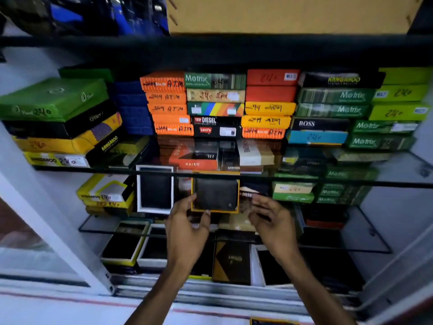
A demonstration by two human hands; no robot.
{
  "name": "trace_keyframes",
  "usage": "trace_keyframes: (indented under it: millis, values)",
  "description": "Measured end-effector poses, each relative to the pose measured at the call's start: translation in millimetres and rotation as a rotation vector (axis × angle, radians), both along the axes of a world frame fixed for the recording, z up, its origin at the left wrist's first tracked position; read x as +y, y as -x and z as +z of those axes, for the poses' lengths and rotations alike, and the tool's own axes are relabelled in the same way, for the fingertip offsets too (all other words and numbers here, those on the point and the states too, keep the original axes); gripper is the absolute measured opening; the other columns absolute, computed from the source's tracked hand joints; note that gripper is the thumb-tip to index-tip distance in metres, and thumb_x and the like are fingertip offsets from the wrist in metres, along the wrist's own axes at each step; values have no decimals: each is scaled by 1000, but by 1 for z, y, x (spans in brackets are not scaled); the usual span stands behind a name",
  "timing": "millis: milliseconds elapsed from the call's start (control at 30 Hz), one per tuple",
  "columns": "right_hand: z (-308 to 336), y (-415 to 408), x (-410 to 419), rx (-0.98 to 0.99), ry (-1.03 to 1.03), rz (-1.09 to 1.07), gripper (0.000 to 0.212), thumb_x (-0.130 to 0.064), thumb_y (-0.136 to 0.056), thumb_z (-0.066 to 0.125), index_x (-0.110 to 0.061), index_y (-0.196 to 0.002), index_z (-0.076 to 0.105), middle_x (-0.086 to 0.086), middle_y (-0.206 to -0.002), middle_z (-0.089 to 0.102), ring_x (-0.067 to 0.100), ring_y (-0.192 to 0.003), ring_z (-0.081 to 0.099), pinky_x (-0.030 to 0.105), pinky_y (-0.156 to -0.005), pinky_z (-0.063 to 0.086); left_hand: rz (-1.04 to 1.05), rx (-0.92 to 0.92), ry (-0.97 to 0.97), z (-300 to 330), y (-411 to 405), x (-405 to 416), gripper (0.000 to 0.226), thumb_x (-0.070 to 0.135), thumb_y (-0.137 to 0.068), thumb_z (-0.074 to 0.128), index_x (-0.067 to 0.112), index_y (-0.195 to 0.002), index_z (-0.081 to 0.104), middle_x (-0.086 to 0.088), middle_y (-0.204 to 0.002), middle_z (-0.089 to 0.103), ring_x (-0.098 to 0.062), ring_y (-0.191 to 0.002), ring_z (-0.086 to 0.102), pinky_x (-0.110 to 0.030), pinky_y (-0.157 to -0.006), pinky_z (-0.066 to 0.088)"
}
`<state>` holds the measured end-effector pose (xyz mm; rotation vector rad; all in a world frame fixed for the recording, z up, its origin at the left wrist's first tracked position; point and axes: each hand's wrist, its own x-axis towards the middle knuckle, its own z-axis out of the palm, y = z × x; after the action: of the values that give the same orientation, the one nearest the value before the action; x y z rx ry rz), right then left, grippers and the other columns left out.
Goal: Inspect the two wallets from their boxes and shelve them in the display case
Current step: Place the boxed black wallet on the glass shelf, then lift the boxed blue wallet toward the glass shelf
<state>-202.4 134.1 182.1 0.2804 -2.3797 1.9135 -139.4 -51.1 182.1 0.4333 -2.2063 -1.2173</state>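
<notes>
A black wallet in an orange-rimmed open box [215, 194] stands upright on the middle glass shelf [351, 250] of the display case. My left hand [187, 222] grips the box's lower left corner, fingers on its left edge and thumb on its bottom rim. Just right of the box, my right hand [273, 218] hovers with fingers spread, holding nothing and slightly blurred. A second black wallet in a white-rimmed box [154, 188] stands upright immediately left of the first one.
The upper glass shelf [304, 180] carries stacks of coloured wallet boxes [215, 104] right above my hands. More open boxed wallets [232, 260] lie on the bottom level. A white sliding-door frame [58, 226] slants at the left. A cardboard box [281, 12] sits on top.
</notes>
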Motion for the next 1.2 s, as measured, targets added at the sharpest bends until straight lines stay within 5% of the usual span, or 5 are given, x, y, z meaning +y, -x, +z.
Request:
trace_keyframes:
  millis: [200,333,600,933,1200]
  values:
    - [-47,-74,73,-43,-23,-98,28,1,-84,70,-24,-98,72,-16,-91,76,-6,-77,71,4,-68,51,-99,18,-35,-39,-68,44,17,20,-82,73,28,-97,69,6,-90,72,-6,-78,69,-20,-66,55]
    - [-107,-110,118,-246,-207,-178,20,0,-85,68,-17,-91,76,3,-93,79,18,-81,74,30,-80,58,-190,-301,-144,-100,-90,78,18,19,-80,75,33,-87,65,16,-88,72,5,-75,67,-2,-58,45]
    - [-181,-133,140,-700,-508,-111,27,-23,-94,59,0,-103,70,18,-115,72,30,-114,65,29,-95,44,-289,-918,-234,-180,-101,125,35,38,-82,68,11,-64,55,-6,-68,59,-27,-75,63,-33,-66,42]
    - [-133,-139,152,-483,-317,-228,12,-34,-78,78,-23,-83,77,-14,-81,77,7,-80,71,16,-65,46,-186,-580,-340,-132,-108,134,13,16,-75,78,20,-87,73,3,-90,77,-19,-86,73,-47,-80,61]
    - [-41,-103,144,-254,95,-221,24,-25,-68,87,-22,-87,75,-7,-80,79,6,-69,74,21,-60,57,-229,-151,-344,-28,-83,115,23,17,-74,81,31,-90,73,19,-82,77,4,-70,70,-12,-59,55]
